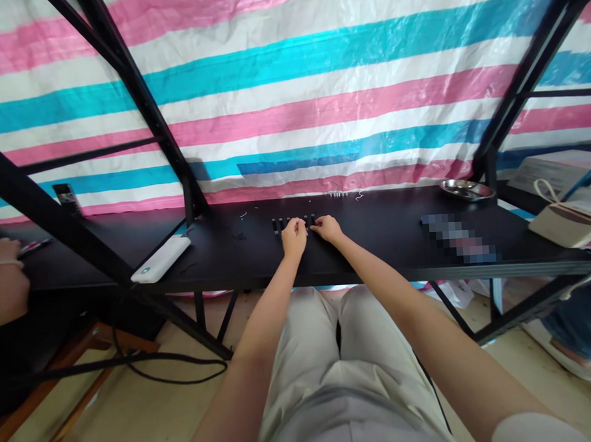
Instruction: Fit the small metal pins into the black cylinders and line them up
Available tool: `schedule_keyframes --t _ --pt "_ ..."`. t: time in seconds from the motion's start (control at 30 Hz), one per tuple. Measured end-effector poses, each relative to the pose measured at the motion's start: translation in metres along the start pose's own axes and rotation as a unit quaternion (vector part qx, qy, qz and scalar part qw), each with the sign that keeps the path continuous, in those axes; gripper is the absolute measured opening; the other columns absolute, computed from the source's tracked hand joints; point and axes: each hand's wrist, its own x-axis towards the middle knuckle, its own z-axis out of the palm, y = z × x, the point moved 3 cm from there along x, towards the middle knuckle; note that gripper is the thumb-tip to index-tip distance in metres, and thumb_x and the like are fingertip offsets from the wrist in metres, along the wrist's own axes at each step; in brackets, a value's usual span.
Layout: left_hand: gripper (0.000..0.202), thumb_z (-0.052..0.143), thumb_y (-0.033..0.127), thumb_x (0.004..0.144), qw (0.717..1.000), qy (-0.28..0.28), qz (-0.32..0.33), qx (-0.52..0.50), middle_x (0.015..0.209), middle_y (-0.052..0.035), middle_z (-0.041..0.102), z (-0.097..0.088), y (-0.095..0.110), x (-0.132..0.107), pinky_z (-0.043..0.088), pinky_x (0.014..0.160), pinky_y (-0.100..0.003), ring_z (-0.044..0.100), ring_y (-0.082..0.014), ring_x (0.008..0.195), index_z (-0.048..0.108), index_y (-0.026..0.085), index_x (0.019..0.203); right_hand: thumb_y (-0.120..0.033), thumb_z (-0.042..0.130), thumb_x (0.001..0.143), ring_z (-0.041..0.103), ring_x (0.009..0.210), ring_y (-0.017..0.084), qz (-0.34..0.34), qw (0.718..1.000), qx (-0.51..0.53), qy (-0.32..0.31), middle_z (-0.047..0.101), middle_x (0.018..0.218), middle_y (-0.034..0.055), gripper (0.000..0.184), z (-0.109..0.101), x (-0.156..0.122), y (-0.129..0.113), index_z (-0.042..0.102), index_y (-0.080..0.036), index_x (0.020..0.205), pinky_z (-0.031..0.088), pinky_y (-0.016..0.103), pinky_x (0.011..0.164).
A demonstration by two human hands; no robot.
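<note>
Both of my hands rest side by side on the black table, at a row of small black upright pieces near its middle. My left hand has its fingers curled down over the row, closed on one or more of the pieces. My right hand is pinched at the row's right end, its fingertips touching a piece there. What exactly each hand grips is too small to make out. A few tiny pale bits lie along the table's back edge.
A white power bank lies at the left, a metal dish at the back right, a beige device with a cord far right. Black frame bars cross overhead. Another person's hand is at the left edge.
</note>
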Motion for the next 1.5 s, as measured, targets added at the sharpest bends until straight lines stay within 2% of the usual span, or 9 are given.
schedule_keyframes --t 0.2,0.37,0.5,0.6,0.67,0.77,0.9,1.07,1.5 --pt "0.025 0.038 0.033 0.085 1.000 -0.007 -0.001 0.011 0.057 0.0015 0.057 -0.001 -0.001 0.000 0.043 0.057 -0.021 0.057 -0.0106 0.055 0.057 0.018 0.078 -0.035 0.062 0.076 0.060 0.079 0.014 -0.017 1.000 -0.007 -0.022 0.067 0.087 0.0037 0.028 -0.001 0.001 0.001 0.066 -0.017 0.097 0.042 0.022 0.070" --pt "0.024 0.040 0.033 0.085 0.998 -0.037 0.035 0.035 0.057 0.0014 0.057 0.003 0.002 -0.002 0.043 0.059 -0.021 0.055 -0.0097 0.053 0.058 0.018 0.078 -0.038 0.057 0.080 0.056 0.091 0.018 -0.097 0.992 -0.081 -0.006 0.063 0.098 0.0084 0.036 -0.014 -0.016 0.010 0.062 -0.015 0.107 0.043 0.027 0.078" --pt "0.021 0.045 0.030 0.083 0.982 -0.136 0.105 0.082 0.063 -0.0005 0.060 0.014 0.011 -0.007 0.045 0.061 -0.023 0.054 -0.0101 0.055 0.061 0.017 0.078 -0.039 0.042 0.088 0.049 0.105 0.024 -0.139 0.976 -0.166 0.034 0.057 0.113 0.0124 0.036 -0.033 -0.043 0.029 0.059 -0.017 0.112 0.039 0.038 0.087" --pt "0.022 0.044 0.025 0.083 0.950 -0.224 0.188 0.108 0.083 -0.0048 0.066 0.023 0.018 -0.014 0.047 0.077 -0.027 0.060 -0.0138 0.077 0.065 0.017 0.084 -0.039 0.036 0.090 0.045 0.111 0.026 -0.098 0.977 -0.187 0.033 0.053 0.122 0.0127 0.041 -0.043 -0.057 0.049 0.054 -0.017 0.119 0.036 0.043 0.091" --pt "0.026 0.044 0.025 0.084 0.925 -0.279 0.224 0.125 0.101 -0.0069 0.066 0.028 0.020 -0.018 0.044 0.090 -0.030 0.059 -0.0163 0.096 0.065 0.017 0.095 -0.038 0.033 0.091 0.041 0.118 0.026 -0.063 0.981 -0.184 0.024 0.047 0.130 0.0123 0.044 -0.046 -0.063 0.060 0.049 -0.016 0.125 0.033 0.043 0.096" --pt "0.036 0.041 0.029 0.086 0.898 -0.347 0.222 0.155 0.124 -0.0080 0.056 0.034 0.019 -0.024 0.035 0.103 -0.032 0.049 -0.0174 0.118 0.059 0.016 0.114 -0.036 0.027 0.092 0.032 0.128 0.024 -0.027 0.984 -0.175 -0.005 0.037 0.141 0.0103 0.049 -0.043 -0.066 0.068 0.040 -0.014 0.133 0.024 0.043 0.104" --pt "0.045 0.031 0.033 0.090 0.869 -0.415 0.179 0.202 0.142 -0.0067 0.036 0.039 0.016 -0.028 0.023 0.110 -0.034 0.032 -0.0170 0.131 0.045 0.018 0.131 -0.035 0.021 0.092 0.023 0.134 0.022 -0.009 0.984 -0.173 -0.039 0.028 0.146 0.0085 0.052 -0.039 -0.067 0.068 0.033 -0.014 0.138 0.017 0.044 0.108" --pt "0.047 0.024 0.033 0.092 0.854 -0.442 0.146 0.233 0.146 -0.0047 0.027 0.038 0.018 -0.030 0.017 0.111 -0.037 0.023 -0.0165 0.135 0.036 0.022 0.137 -0.035 0.020 0.092 0.021 0.135 0.022 -0.010 0.984 -0.175 -0.045 0.027 0.146 0.0089 0.052 -0.039 -0.066 0.069 0.031 -0.016 0.139 0.017 0.046 0.108" --pt "0.048 0.024 0.035 0.092 0.849 -0.449 0.148 0.236 0.146 -0.0043 0.027 0.038 0.017 -0.029 0.017 0.110 -0.037 0.022 -0.0162 0.136 0.035 0.023 0.137 -0.035 0.021 0.092 0.022 0.135 0.022 -0.008 0.984 -0.173 -0.043 0.027 0.146 0.0091 0.053 -0.039 -0.067 0.068 0.031 -0.013 0.139 0.016 0.047 0.108"
